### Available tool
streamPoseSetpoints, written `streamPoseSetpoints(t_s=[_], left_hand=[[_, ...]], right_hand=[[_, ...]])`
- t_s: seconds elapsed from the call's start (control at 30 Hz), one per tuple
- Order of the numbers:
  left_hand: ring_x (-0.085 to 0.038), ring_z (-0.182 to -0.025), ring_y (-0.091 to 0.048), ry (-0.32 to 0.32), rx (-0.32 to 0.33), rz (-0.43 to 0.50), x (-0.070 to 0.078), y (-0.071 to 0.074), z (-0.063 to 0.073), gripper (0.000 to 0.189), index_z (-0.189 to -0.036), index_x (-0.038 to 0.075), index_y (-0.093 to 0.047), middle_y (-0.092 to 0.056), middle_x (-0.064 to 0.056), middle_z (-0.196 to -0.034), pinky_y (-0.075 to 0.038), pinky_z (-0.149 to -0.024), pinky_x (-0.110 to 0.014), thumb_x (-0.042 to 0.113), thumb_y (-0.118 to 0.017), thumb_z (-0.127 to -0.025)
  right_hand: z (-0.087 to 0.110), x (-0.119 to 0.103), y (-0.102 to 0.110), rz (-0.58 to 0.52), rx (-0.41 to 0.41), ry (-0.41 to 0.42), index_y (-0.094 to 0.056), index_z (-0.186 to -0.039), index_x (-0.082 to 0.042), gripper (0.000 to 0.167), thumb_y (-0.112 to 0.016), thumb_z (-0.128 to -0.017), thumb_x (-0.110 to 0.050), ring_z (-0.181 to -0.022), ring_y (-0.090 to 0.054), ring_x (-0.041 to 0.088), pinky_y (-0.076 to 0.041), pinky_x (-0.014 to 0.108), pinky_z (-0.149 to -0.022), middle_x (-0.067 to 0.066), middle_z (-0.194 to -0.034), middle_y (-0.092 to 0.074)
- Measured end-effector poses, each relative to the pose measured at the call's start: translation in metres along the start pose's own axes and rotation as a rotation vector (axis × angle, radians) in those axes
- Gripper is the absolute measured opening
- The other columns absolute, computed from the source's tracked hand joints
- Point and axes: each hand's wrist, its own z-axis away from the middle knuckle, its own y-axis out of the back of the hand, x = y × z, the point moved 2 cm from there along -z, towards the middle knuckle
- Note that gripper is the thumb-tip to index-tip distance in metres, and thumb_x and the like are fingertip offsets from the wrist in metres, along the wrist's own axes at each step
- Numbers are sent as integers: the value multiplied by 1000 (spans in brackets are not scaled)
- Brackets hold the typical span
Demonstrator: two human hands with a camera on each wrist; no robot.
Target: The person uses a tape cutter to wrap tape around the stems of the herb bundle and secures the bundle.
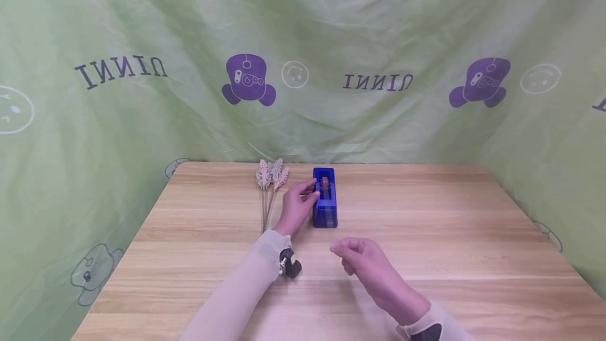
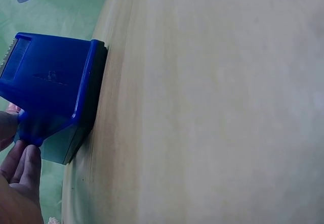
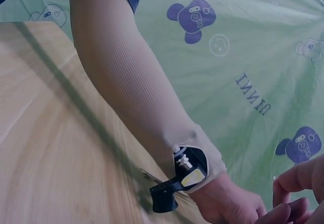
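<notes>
A blue tape dispenser [image 1: 324, 217] with a small reddish roll core stands near the back of the table. My left hand [image 1: 298, 201] grips its left side; in the left wrist view the fingers [image 2: 31, 166] and thumb touch its narrowed blue body. A faint clear strip of tape [image 1: 330, 219] shows over the dispenser's front, on the side of my right hand [image 1: 371, 267]. That hand is held in front of the dispenser, thumb and forefinger pinched together, seemingly on the tape's end, which is too transparent to follow. The right wrist view shows only part of its fingers [image 3: 291, 183].
Artificial flower stems [image 1: 267, 193] with pink and grey heads lie left of the dispenser. The wooden table [image 1: 450, 214] meets a green printed cloth [image 1: 322, 125] at the back and sides. A black wrist camera [image 1: 290, 263] sits on the left sleeve.
</notes>
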Motion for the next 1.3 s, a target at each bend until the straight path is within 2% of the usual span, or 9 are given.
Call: streamPoseSetpoints(t_s=[0.1, 0.27, 0.47, 0.57, 0.67, 0.77, 0.87, 1.03, 1.3], left_hand=[[-38, -112, -70, -3, -3, -5, 2, 1, 0, 42, -137, -2, -65, -69, -25, -126, -60, -99, -37, 2, -72, -96], [-35, -106, -74, -13, -9, -70, 10, 11, 0, 37, -132, -4, -67, -75, -22, -119, -62, -93, -39, 10, -71, -99], [-27, -87, -73, -35, 34, -298, 31, 43, 6, 21, -112, 0, -76, -78, -16, -100, -61, -76, -37, 13, -65, -101], [-27, -85, -73, 3, 33, -435, 39, 64, 13, 17, -105, 2, -76, -78, -15, -96, -60, -75, -41, 14, -66, -99], [-27, -80, -71, 70, 3, -547, 42, 82, 22, 16, -101, 1, -74, -77, -15, -94, -58, -73, -41, 16, -69, -97], [-22, -67, -63, 158, -42, -619, 40, 97, 31, 17, -91, 1, -70, -72, -13, -83, -52, -61, -35, 17, -70, -97], [-17, -58, -53, 241, -94, -651, 38, 107, 38, 24, -77, 5, -63, -61, -7, -69, -43, -53, -29, 18, -70, -96], [-16, -55, -46, 327, -166, -673, 33, 112, 46, 34, -68, 11, -51, -45, 0, -61, -38, -50, -27, 18, -72, -94], [-17, -55, -46, 357, -219, -701, 21, 108, 59, 28, -70, 11, -50, -47, -1, -64, -39, -49, -27, 12, -71, -89]], right_hand=[[0, -1, 0, -7, -6, 10, -67, -86, -12, 20, -65, -102, -24, -66, -42, 10, -40, 28, -83, -7, -62, -37], [0, -2, 2, -14, -19, 19, -67, -87, -12, 20, -64, -102, -24, -66, -41, 10, -39, 28, -83, -7, -63, -35], [0, -3, 2, -1, -21, 25, -68, -91, -10, 21, -65, -103, -27, -67, -41, 11, -39, 29, -83, -6, -64, -35], [0, -4, 3, 12, -9, 18, -67, -91, -9, 22, -65, -102, -28, -68, -42, 12, -39, 31, -85, -5, -64, -34], [0, -4, 3, 18, -2, 14, -67, -90, -9, 23, -66, -102, -29, -69, -43, 13, -39, 33, -88, -5, -64, -35], [0, -4, 3, 17, -2, 19, -66, -88, -10, 23, -66, -102, -29, -70, -44, 13, -38, 33, -89, -5, -64, -36], [-1, -4, 4, 11, 4, 24, -66, -87, -11, 23, -66, -102, -29, -70, -44, 12, -38, 32, -88, -6, -64, -36], [0, -5, 5, 5, 21, 22, -68, -89, -9, 22, -66, -101, -27, -72, -45, 13, -38, 33, -88, -6, -64, -37], [0, -2, 6, 7, 11, 18, -66, -89, -11, 22, -66, -102, -28, -72, -45, 13, -38, 33, -88, -6, -65, -37]])
